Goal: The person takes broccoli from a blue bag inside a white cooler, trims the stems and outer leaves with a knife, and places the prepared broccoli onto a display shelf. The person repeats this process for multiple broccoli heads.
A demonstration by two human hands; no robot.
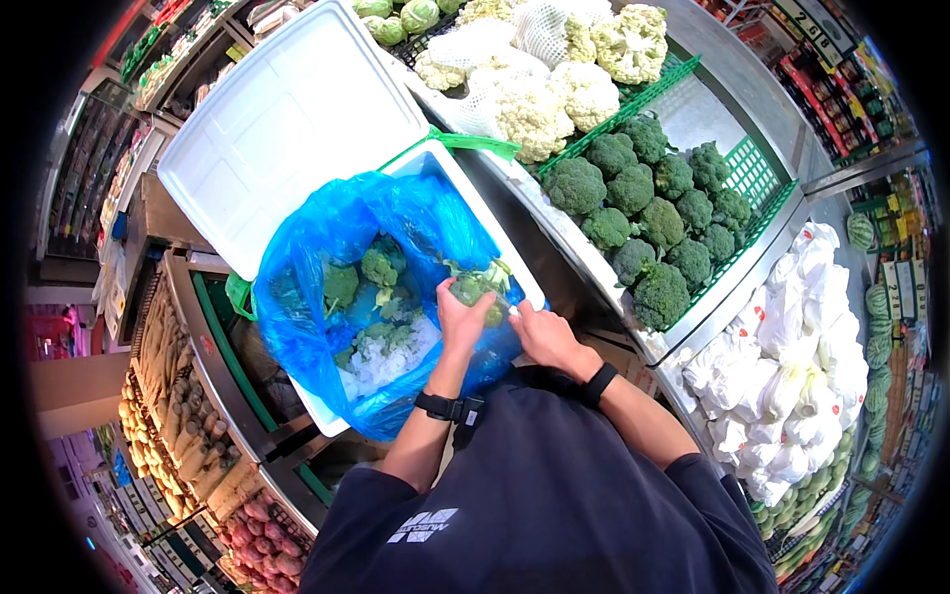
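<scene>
Both hands meet over the right part of a white foam box [512, 245] lined with a blue plastic bag [297, 223]. My left hand [462, 315] grips a broccoli head [475, 288] with pale cut stems, its crown partly hidden by the fingers. Close on the right, my right hand [545, 334] has its fingers closed at the broccoli's side; what lies between them is too small to tell. More broccoli [380, 267] lies inside the bag, beside crushed ice [393, 360].
The box's white lid [297, 126] stands behind and left. A metal display with broccoli heads [631, 189], cauliflowers [531, 111] and white-bagged vegetables [787, 371] runs along the right. Crates of root vegetables [174, 408] are at the left. A green strap [482, 145] crosses the box's back corner.
</scene>
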